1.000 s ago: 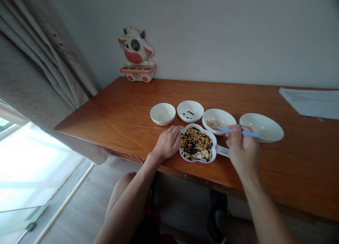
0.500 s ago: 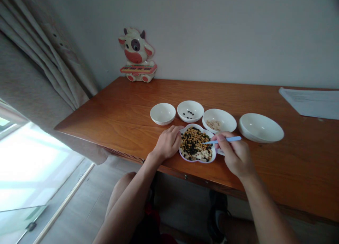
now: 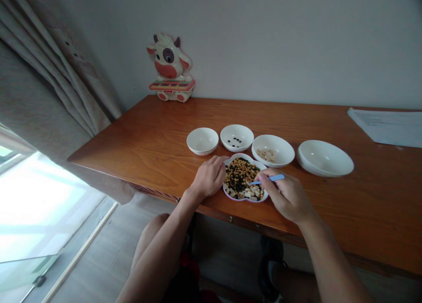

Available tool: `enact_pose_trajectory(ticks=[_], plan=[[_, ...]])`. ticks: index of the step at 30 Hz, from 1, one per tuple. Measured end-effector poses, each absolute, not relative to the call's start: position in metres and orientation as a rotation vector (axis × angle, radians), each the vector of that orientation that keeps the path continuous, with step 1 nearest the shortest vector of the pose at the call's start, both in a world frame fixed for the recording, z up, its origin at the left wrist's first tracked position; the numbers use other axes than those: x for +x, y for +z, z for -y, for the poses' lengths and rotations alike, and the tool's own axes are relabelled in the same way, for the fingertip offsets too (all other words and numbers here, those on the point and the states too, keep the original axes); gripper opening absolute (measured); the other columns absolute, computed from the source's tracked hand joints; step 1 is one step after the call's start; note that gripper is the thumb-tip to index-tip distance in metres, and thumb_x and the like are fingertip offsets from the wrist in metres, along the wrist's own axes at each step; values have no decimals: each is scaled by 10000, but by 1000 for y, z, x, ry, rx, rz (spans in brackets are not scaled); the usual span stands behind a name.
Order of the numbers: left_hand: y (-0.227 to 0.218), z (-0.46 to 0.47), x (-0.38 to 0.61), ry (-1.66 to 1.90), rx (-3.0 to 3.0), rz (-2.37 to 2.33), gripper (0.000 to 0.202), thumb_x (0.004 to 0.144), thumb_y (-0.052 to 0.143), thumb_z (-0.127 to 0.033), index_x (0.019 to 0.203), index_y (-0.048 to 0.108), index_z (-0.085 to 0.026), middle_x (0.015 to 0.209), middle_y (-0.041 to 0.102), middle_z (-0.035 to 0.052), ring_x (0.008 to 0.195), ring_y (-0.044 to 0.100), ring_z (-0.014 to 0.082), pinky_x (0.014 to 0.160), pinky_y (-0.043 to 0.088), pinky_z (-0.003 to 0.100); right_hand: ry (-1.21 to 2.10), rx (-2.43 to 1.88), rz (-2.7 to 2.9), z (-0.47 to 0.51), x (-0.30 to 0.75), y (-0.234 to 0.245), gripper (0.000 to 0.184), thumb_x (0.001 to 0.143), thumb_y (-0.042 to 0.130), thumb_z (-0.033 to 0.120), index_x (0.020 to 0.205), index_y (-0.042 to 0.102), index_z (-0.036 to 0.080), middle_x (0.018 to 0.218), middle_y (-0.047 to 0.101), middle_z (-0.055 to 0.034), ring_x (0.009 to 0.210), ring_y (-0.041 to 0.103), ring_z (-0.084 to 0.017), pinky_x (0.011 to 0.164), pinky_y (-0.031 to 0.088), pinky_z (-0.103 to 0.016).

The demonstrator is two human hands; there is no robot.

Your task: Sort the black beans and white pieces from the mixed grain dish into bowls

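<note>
A lobed white dish [image 3: 260,165] with a purple rim holds a mixed heap of yellow, black and white beans [image 3: 238,176], with blue plastic tweezers [image 3: 271,178] angled just above them.

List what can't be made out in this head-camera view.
In the head view:
The blue tool: the right hand hides its held end, so its exact kind cannot be told.
The divided dish: the left hand and right hand cover parts of its rim.
The paper: cut off by the right edge, its print too small to read.
The dark specks in the bowl: too small to identify.
</note>
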State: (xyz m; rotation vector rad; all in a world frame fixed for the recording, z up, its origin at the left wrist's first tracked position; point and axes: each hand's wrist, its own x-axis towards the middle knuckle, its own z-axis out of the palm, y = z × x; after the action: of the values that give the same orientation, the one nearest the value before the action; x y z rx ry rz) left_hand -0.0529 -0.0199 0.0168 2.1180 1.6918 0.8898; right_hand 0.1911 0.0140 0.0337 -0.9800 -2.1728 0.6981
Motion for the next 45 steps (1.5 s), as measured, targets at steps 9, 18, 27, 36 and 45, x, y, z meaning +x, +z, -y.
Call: enact_pose_trajectory(ticks=[9, 18, 27, 36, 45], plan=[[17, 19, -52, 887, 2123, -1694, 359, 1032, 333, -257, 1271, 581, -157, 1149, 675, 127, 1067, 654, 247, 969, 518, 392, 657, -1024, 2146, -17, 191, 31, 362, 1019, 420, 477, 969, 682, 232, 738, 722, -25, 675, 688, -203, 646, 496, -320], [15, 20, -53, 886, 2125, -1693, 361, 1032, 336, -247, 1284, 571, -143, 1176, 671, 137, 1079, 652, 256, 973, 513, 401, 732, -1089, 1846, -16, 191, 29, 354, 1004, 483, 489, 1068, 677, 200, 686, 648, -16, 572, 611, -157, 523, 473, -268], [14, 20, -54, 900, 2129, -1694, 349, 1033, 345, -250, 1281, 574, -161, 1158, 672, 123, 1057, 653, 245, 961, 514, 384, 715, -1195, 1433, -19, 186, 30, 371, 960, 571, 526, 1085, 676, 194, 680, 628, -6, 541, 545, -118, 504, 437, -239], [15, 19, -53, 873, 2128, -1706, 364, 1032, 332, -252, 1263, 587, -134, 1142, 672, 139, 1031, 652, 258, 937, 514, 395, 635, -1202, 1321, -27, 187, 21, 437, 974, 536, 548, 1168, 654, 175, 713, 643, -19, 563, 552, -124, 507, 419, -250], [15, 20, -53, 881, 2132, -1704, 354, 1034, 334, -247, 1267, 581, -149, 1126, 674, 125, 1032, 652, 248, 943, 515, 386, 664, -1167, 1298, -26, 184, 26, 400, 979, 542, 528, 1107, 645, 163, 718, 643, -11, 548, 516, -104, 523, 423, -248]])
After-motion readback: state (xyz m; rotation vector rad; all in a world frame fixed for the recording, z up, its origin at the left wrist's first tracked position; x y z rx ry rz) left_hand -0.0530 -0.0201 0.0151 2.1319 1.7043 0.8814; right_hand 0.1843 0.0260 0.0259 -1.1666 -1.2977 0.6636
